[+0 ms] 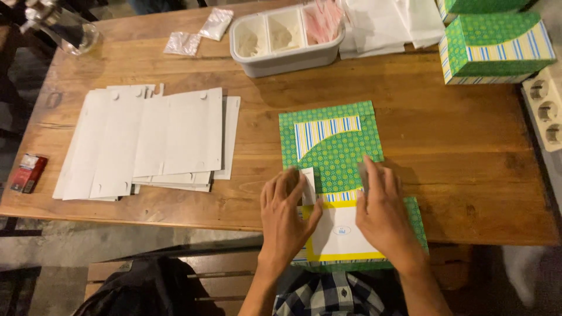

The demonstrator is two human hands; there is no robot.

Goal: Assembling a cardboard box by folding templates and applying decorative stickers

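Near the table's (468,152) front edge lies a flat box blank (333,146), unfolded card printed in green pattern with a blue-and-yellow striped arc and, toward the person, a white panel framed in yellow; its near end overhangs the wood. Both hands press on it. Left hand (287,213) lies palm down, fingers together and nearly straight, tips on a small white flap (308,186) at the blank's left edge. Right hand (383,213) also lies flat, fingers close together, pushing down on the card's right side; neither grips anything. Left of them sits a fanned stack of plain white blanks (146,140), matte, with small notches. Farther back stands a grey plastic tray (284,38) with compartments, white sheets beside it, and two folded green boxes (497,47) at the right corner. A small red pack (28,172) rests at the far left edge.
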